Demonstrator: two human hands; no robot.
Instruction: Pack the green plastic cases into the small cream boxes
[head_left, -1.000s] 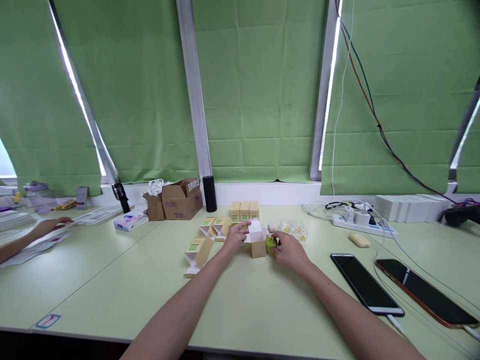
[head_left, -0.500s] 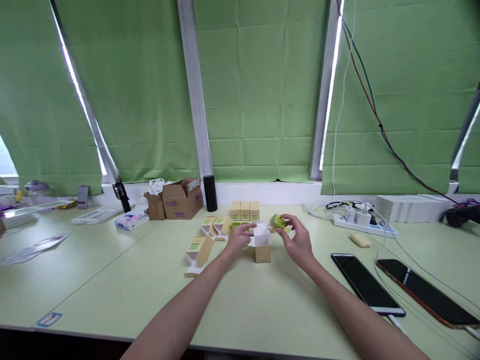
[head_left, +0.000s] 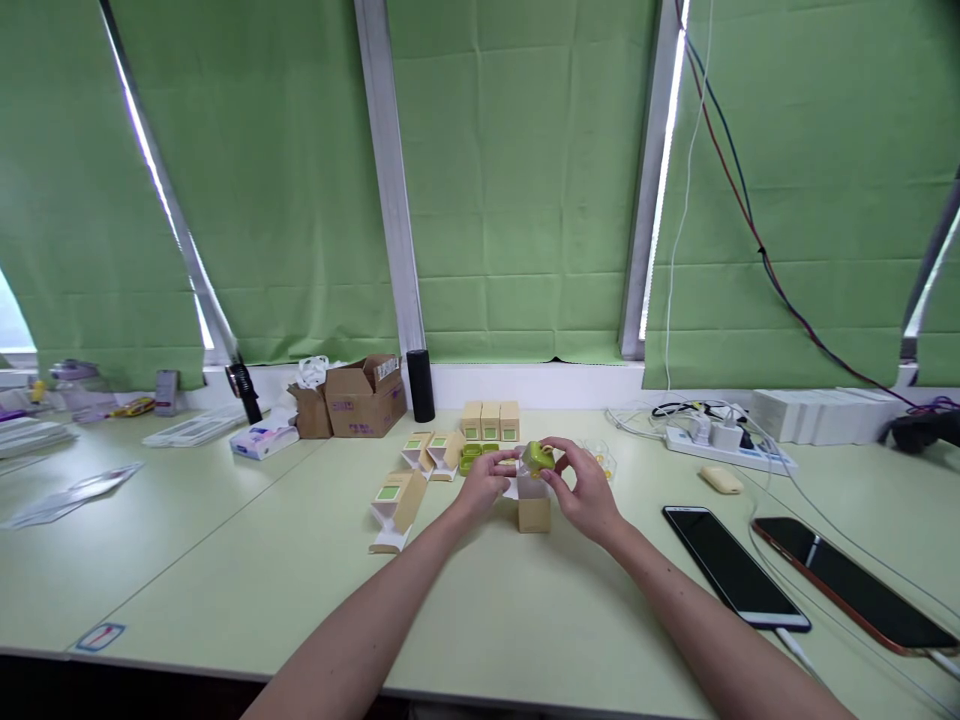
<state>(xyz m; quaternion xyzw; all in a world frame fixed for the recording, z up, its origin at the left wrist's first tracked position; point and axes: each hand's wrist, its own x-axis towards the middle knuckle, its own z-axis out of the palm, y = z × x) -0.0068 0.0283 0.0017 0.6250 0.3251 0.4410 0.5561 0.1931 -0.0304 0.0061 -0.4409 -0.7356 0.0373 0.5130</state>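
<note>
Right now, right hand: the right hand [head_left: 589, 492] pinches a green item [head_left: 535, 459] between thumb and fingers.
Green item: held directly over the mouth of the open small box [head_left: 534, 516], off the table [head_left: 480, 630]; looks like a small glossy container, too small in view to be sure.
Left hand: the left hand [head_left: 482, 484] is at the left side of the open small box, fingers extended toward its white flap; can't tell if they press on it.
Open small box: tan outside, white inside, upright on the table, between both hands.
Green pieces: several green pieces [head_left: 466, 464] just behind the left hand, partly hidden.
Clear cups: clear cups [head_left: 604, 459] with yellow spots, behind the right hand, partly covered by it.
Closed boxes: row of three tan boxes [head_left: 490, 421], side by side, at the back.
Boxes on left: three flap-open boxes [head_left: 398, 499], white flaps showing; one nearer the person, two farther back.
Back edge: brown carton [head_left: 366, 408], with a black cylinder [head_left: 420, 387] just to its right.
Right side: two phones [head_left: 731, 562] lying flat, power strip [head_left: 726, 454] behind them.
</note>
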